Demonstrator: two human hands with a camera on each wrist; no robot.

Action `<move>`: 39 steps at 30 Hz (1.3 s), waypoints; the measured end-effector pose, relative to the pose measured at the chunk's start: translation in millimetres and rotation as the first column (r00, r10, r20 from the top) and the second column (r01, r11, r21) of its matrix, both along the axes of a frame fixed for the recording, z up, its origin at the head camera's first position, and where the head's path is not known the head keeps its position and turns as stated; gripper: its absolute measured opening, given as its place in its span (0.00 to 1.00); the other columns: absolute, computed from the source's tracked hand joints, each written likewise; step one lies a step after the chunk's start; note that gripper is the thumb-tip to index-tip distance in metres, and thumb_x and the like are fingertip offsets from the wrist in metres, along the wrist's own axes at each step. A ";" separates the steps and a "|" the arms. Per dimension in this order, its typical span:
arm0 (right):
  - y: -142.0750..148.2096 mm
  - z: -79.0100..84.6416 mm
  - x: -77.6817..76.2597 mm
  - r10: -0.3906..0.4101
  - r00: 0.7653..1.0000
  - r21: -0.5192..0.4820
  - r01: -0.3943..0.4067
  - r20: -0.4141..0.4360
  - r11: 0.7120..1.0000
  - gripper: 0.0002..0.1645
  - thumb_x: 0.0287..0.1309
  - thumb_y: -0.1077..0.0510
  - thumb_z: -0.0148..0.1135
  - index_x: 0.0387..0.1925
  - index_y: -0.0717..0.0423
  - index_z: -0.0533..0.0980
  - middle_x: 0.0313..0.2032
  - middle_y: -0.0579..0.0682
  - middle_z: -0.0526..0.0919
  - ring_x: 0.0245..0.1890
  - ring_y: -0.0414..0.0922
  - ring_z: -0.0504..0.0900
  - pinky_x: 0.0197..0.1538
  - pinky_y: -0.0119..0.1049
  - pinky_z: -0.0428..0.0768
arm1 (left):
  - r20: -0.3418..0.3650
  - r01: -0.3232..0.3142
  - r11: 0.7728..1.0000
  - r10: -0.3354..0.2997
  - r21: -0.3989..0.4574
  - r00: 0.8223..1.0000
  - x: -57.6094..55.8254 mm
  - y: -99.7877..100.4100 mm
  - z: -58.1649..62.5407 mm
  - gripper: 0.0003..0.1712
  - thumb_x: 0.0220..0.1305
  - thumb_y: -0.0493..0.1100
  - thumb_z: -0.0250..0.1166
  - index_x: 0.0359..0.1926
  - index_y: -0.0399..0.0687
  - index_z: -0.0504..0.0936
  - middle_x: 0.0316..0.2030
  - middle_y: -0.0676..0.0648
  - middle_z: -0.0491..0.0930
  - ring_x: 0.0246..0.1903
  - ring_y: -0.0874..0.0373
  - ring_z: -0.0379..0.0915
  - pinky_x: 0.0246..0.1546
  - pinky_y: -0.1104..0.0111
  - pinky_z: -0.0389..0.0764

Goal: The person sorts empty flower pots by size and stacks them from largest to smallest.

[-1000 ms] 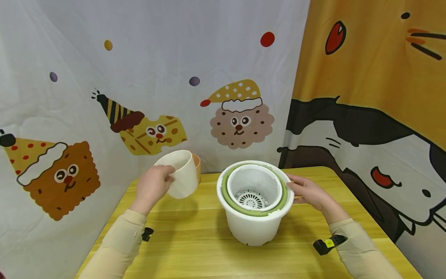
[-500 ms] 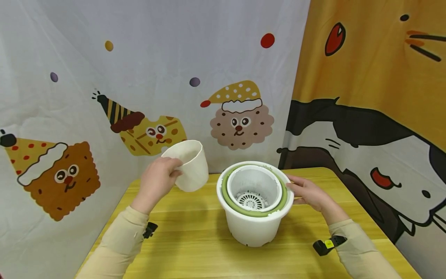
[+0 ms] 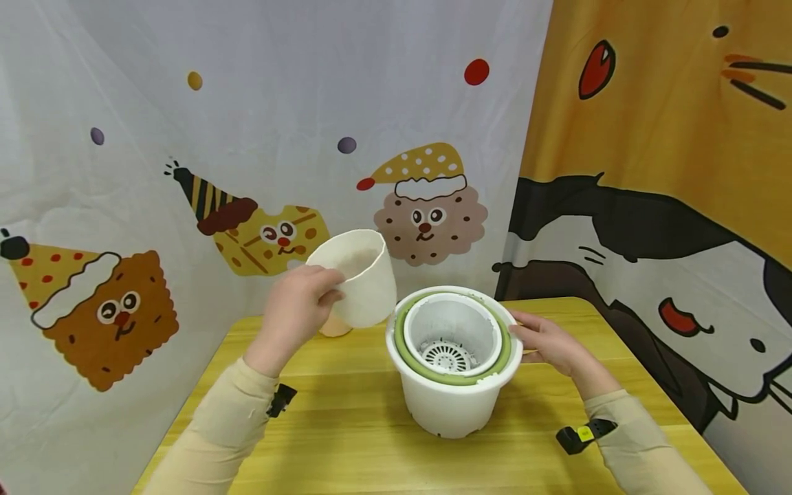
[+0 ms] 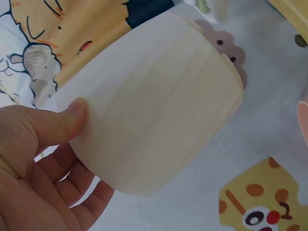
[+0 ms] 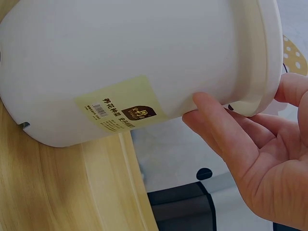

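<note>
My left hand (image 3: 300,309) pinches the rim of a cream flower pot (image 3: 371,292), thumb outside, and holds it tilted in the air. In the left wrist view the cream pot's (image 4: 154,106) smooth side fills the middle. My right hand (image 3: 547,342) grips the right rim of a large white flower pot (image 3: 448,405) standing on the table. Nested inside it are a green-rimmed pot (image 3: 401,344) and a smaller white pot (image 3: 454,323) with a slotted bottom. The right wrist view shows a label (image 5: 122,106) on the large pot's side, near my right hand's fingers (image 5: 216,120).
A peach-coloured pot (image 3: 336,326) stands at the back of the wooden table (image 3: 346,440), mostly hidden behind the cream pot. Printed cloths (image 3: 297,89) hang behind and at the right of the table. A black strap with a device (image 3: 584,434) is on the right wrist.
My left hand has carried the cream pot up and to the right, closer to the nested pots. The right hand and the large white pot have stayed in place.
</note>
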State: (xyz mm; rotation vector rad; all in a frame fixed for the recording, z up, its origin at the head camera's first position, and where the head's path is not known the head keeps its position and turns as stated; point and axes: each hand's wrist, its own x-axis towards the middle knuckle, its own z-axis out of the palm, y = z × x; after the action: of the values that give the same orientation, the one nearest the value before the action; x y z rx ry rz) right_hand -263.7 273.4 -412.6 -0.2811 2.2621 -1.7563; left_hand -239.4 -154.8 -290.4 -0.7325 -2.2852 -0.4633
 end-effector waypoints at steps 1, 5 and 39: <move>0.0 -0.2 -0.1 0.000 1.000 -0.002 0.000 0.003 1.000 0.38 0.74 0.51 0.51 0.76 0.63 0.50 0.70 0.72 0.57 0.51 0.51 0.81 0.49 0.46 0.83 | -0.009 0.010 1.000 -0.010 0.004 1.000 0.4 2.6 0.5 0.11 0.50 0.30 0.75 0.35 0.45 0.87 0.31 0.47 0.84 0.32 0.48 0.78 0.33 0.56 0.80; 0.1 -0.7 -0.2 -0.007 1.000 -0.004 0.007 0.014 1.000 0.39 0.74 0.52 0.52 0.76 0.63 0.51 0.70 0.72 0.57 0.50 0.50 0.82 0.49 0.46 0.83 | -0.036 0.048 0.999 -0.048 0.010 0.998 1.9 11.6 3.5 0.12 0.49 0.30 0.76 0.35 0.44 0.87 0.31 0.46 0.84 0.32 0.47 0.77 0.33 0.57 0.80; 0.1 -0.6 0.7 -0.009 1.000 -0.011 0.009 0.007 1.000 0.38 0.75 0.53 0.50 0.76 0.64 0.51 0.69 0.72 0.58 0.50 0.51 0.81 0.49 0.45 0.83 | -0.148 0.266 0.962 -0.272 -0.057 0.951 5.6 77.7 -1.5 0.12 0.48 0.31 0.76 0.34 0.48 0.86 0.31 0.51 0.84 0.35 0.52 0.79 0.36 0.62 0.80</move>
State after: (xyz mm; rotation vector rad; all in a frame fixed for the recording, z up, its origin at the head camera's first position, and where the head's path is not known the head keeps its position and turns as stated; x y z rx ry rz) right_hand -263.0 273.6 -413.2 -0.2668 2.2529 -1.7719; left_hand -233.7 -77.2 -291.9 -1.0691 -2.0621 -0.4726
